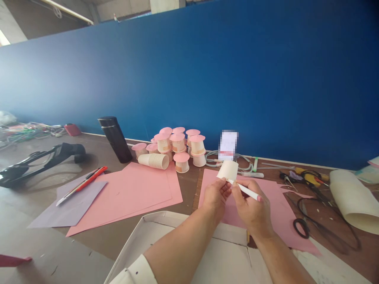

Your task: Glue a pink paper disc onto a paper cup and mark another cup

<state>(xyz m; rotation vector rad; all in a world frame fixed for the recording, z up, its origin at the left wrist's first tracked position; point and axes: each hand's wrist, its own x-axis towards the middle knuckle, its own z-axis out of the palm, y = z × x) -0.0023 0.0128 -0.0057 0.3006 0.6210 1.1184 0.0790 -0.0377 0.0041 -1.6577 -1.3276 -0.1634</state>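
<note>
Both grips are closed: the left hand (215, 198) pinches a paper cup (227, 170) above the pink sheet (282, 211), the right hand (254, 207) a white pen (249, 192). Squeezing hard could dent the cup; a slip could streak it.

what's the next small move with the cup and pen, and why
Probably turn the cup slightly in the left grip: the right grip points the pen at the cup's lower edge, so turning would likely bring more of that edge to the pen. Whether they touch is hard to tell.
</note>
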